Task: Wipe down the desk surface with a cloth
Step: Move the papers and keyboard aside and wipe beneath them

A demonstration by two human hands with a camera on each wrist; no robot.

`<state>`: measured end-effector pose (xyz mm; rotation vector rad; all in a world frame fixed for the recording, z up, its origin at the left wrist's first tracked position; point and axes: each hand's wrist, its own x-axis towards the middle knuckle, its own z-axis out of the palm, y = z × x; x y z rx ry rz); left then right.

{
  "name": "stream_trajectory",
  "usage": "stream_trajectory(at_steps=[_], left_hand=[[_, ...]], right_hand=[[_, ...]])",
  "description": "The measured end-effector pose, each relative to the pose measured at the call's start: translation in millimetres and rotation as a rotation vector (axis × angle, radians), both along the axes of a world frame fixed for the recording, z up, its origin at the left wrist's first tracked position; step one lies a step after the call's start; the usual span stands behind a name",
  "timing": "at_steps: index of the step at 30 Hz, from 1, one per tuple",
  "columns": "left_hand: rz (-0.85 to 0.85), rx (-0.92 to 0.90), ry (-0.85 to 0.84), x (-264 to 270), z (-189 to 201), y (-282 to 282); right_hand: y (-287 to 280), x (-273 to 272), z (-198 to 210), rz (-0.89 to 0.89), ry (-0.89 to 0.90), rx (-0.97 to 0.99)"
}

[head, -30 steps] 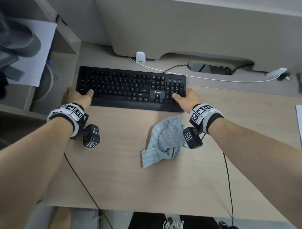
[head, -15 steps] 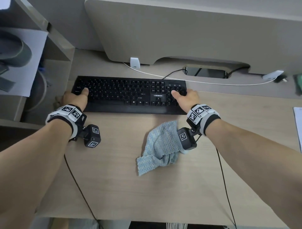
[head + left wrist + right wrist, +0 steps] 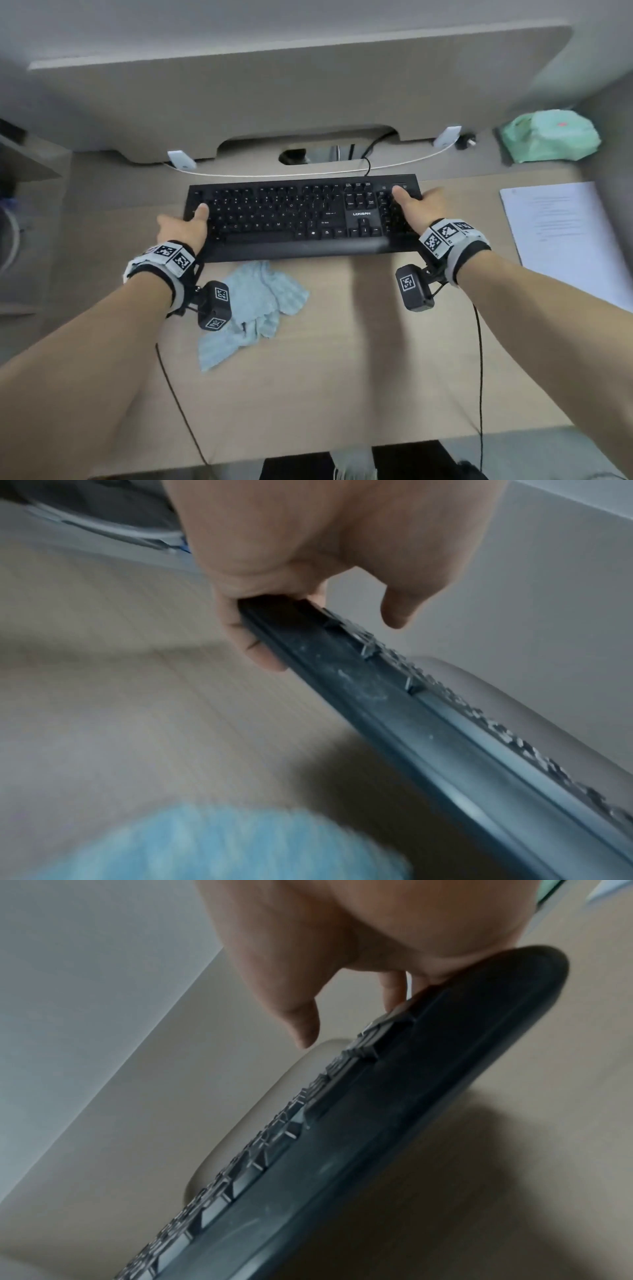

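Note:
A black keyboard (image 3: 301, 219) is held over the light wooden desk (image 3: 359, 359), tilted and clear of the surface, with its shadow beneath. My left hand (image 3: 191, 221) grips its left end, thumb on the keys and fingers under the edge (image 3: 260, 653). My right hand (image 3: 416, 205) grips the right end the same way (image 3: 404, 988). A crumpled light blue cloth (image 3: 253, 308) lies loose on the desk just in front of the keyboard's left half, close below my left wrist; it shows blurred in the left wrist view (image 3: 212, 845).
A printed sheet of paper (image 3: 565, 236) lies at the right. A green bag (image 3: 548, 137) sits at the back right. A white cable (image 3: 308, 172) and the keyboard's black cord run under the raised beige shelf (image 3: 274, 102). A shelf unit stands at the left.
Both hands have carried the keyboard to the right and lifted it. The cloth, before under the keyboard's right end, now lies under its left half. The cloth itself stayed put.

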<state>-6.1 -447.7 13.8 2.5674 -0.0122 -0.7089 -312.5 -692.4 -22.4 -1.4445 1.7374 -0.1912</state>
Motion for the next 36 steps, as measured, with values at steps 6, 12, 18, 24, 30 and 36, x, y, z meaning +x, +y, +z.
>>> stream_trajectory(at_steps=[6,12,18,24,30,36], left_hand=[[-0.191,-0.085,0.111,-124.0,-23.6,-89.4],[-0.313,-0.081,0.158,-228.1,-49.4,-162.9],[-0.501,0.116,0.083,-288.7,-73.1,-199.1],[-0.540,0.163,0.051,-302.4,-85.4,-206.6],[-0.565,0.090,0.074,-293.5,-74.6,-196.5],[-0.569,0.020,0.019,-233.5,-46.4,-159.1]], right_hand=[[-60.0,-142.5,15.1,-0.129,0.049,-0.093],[-107.9,-259.7,12.2,-0.209,0.154,-0.101],[-137.3,-316.7,-10.3,-0.212,0.247,-0.076],[-143.6,-326.5,-33.1,-0.161,0.257,-0.060],[-129.4,-301.3,-24.2,-0.078,0.391,-0.121],[-95.8,-210.1,-4.5,0.124,0.301,-0.204]])
